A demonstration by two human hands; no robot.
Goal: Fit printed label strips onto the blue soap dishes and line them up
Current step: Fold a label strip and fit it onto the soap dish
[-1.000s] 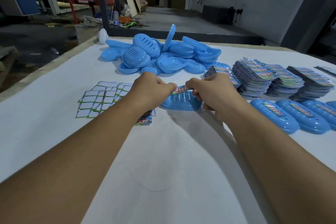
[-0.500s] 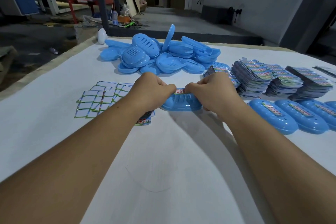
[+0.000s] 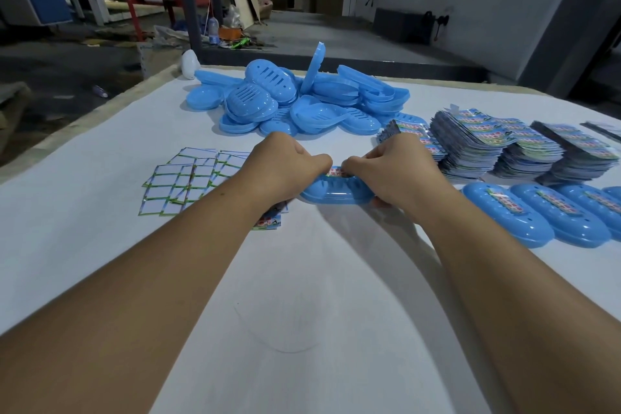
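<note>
Fingers: both sets were curled tight over the top of one blue soap dish, the left hand at its left end and the right hand at its right end, knuckles nearly meeting. Between them they pinched a printed label strip, red and white with small characters too blurred to read. The dish sat on the white worktop, at centre, just in front of the person. Beside the left wrist: loose label sheets, white panels with green borders, fanned face-down, a few showing colour print. Beyond the hands: a heap of unlabelled blue dishes. To the right: stacks of printed labels, text illegible, and a row of labelled dishes laid side by side, touching.
</note>
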